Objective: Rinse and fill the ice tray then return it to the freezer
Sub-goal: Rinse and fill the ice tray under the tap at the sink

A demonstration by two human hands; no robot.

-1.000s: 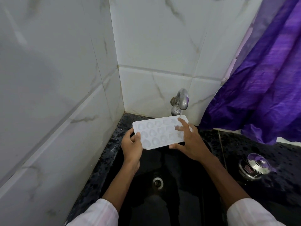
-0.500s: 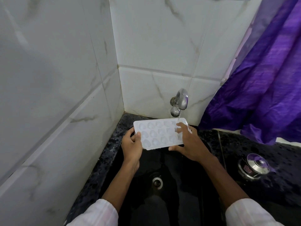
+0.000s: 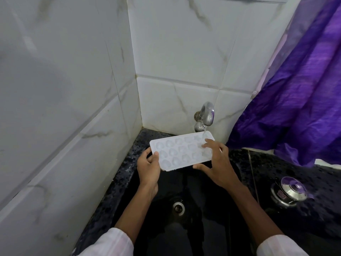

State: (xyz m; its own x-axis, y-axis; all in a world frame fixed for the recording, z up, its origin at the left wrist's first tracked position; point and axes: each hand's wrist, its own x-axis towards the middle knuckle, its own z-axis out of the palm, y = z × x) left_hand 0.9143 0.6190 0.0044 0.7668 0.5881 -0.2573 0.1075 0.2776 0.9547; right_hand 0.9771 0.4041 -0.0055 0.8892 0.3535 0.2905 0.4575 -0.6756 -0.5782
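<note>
- Since a second ago the tray point(image 3: 181, 152) has slid a little to the right under the tap point(image 3: 204, 117), and a thin stream of water now lands on its far right corner; the right hand's fingers have spread across that end.
- Sleeves, pale and pushed back, show at the bottom edge, nearer than the tray, one on each forearm.
- Below the tray lies the sink point(image 3: 201, 228), black and wet, with its round drain point(image 3: 178, 207) almost straight under the tray's middle.
- Left hand point(image 3: 149, 168) grips the tray's left end: thumb curled over the top rim, other fingers hidden beneath it (so their hold cannot be judged exactly).
- Right hand point(image 3: 217, 163) is at the tray's right end, fingers splayed wide and lying on the cavities, thumb stretched along the near edge; it rests on the tray rather than closing round it.
- The tray itself is white, with rows of rounded cavities facing up, held in the air above the sink and tilted slightly, its left end lower.
- Right of the tray, on the black counter point(image 3: 313, 182), sits a steel pot point(image 3: 288, 194) with a knobbed lid.
- Just beyond the tray the tap sticks out of the marbled white wall point(image 3: 175, 52).
- Far right of the tray hangs a purple curtain point(image 3: 299, 100).
</note>
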